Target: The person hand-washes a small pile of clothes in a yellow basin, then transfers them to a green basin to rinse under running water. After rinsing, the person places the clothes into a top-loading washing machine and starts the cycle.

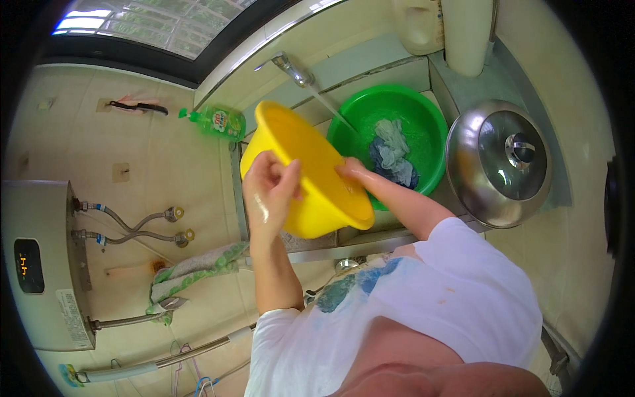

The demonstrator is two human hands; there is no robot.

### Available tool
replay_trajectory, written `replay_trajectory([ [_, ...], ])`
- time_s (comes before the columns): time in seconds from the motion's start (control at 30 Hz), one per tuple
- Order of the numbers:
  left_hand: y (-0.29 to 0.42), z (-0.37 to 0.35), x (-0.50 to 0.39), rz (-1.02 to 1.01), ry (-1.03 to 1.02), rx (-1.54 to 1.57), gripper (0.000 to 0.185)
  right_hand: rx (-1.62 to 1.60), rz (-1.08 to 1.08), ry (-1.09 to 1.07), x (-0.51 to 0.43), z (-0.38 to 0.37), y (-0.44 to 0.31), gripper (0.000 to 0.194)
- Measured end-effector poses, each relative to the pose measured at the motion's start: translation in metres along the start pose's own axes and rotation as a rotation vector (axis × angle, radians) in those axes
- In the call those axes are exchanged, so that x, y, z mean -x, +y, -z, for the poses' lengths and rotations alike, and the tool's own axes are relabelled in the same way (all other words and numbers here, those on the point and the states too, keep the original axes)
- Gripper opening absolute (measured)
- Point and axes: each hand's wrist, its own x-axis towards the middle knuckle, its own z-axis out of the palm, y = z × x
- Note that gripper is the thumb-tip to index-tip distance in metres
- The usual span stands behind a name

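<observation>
A yellow plastic basin is tilted over the sink, its opening facing right toward a green basin. My left hand is at its near left rim, fingers curled and thumb along the edge, gripping it. Inside the yellow basin, my right hand reaches against the inner wall; its fingertips are blurred. Wet cloth, pale grey and dark blue, lies in the green basin. Water from the chrome faucet streams into that basin.
A green pump bottle stands left of the sink. To the right is a large metal and glass lid. A water heater hangs on the left wall, near a green-and-grey towel. A pale jug is at the back.
</observation>
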Motion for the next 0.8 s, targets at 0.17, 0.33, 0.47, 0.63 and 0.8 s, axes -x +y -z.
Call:
replay_trajectory([
  [0.17, -0.036, 0.077, 0.006, 0.002, 0.283, 0.125, 0.009, -0.065, 0.049, 0.14, 0.048, 0.029, -0.028, 0.048],
  [0.33, -0.123, 0.155, 0.02, 0.042, 0.47, 0.555, 0.01, -0.126, 0.019, 0.1, 0.058, 0.057, -0.07, 0.054],
  [0.47, -0.189, 0.182, 0.022, 0.179, 0.545, 0.785, 0.012, -0.064, 0.36, 0.203, 0.056, 0.094, -0.099, 0.044],
  [0.63, -0.227, 0.177, 0.015, 0.339, 0.71, 0.906, 0.018, -0.267, 0.547, 0.178, 0.076, 0.197, -0.219, 0.02],
  [0.8, -0.279, 0.183, 0.007, 0.273, 0.745, 0.931, 0.013, 0.237, 0.646, 0.443, 0.023, 0.283, -0.302, 0.019],
])
